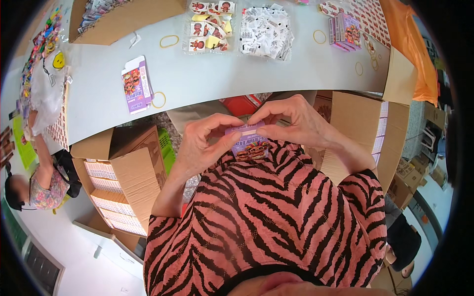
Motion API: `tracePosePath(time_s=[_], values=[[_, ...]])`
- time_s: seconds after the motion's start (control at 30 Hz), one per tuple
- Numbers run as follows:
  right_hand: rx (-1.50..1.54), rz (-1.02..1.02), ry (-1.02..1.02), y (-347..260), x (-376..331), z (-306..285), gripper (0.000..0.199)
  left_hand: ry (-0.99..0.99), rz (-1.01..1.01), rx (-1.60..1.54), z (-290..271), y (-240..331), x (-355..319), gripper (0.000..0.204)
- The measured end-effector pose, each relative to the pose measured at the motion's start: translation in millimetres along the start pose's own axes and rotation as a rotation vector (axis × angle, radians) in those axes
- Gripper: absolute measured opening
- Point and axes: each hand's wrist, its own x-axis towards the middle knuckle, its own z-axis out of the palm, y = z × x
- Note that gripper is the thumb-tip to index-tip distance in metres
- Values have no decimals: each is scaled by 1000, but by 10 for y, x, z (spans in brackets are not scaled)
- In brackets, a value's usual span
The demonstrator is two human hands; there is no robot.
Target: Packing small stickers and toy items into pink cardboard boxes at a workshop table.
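Note:
A small purple carton [248, 142] with cartoon figures on its front is held close to my chest, over my pink-and-black striped top. My left hand [205, 143] grips its left side with thumb and fingers. My right hand [292, 121] pinches its top flap from the right. Both hands are closed on the same carton. A flat, unfolded purple carton [136, 84] of the same kind lies on the white table [197, 79] beyond my hands.
On the table lie bags of small figure stickers [211, 25], a bag of white sachets [266, 30], finished purple boxes [345, 30] and yellow rubber bands [169, 41]. Open cardboard boxes [123, 182] stand at my left and right [365, 133]. Another person [42, 185] sits far left.

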Motion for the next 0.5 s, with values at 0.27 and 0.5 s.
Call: tracePosePath(time_s=[0.27, 0.5], values=[[-58, -10, 26, -12, 3, 28, 16, 22, -46, -8, 35, -3, -9, 17], [-168, -78, 52, 53, -15, 95, 14, 53, -110, -131, 74, -63, 1, 11]])
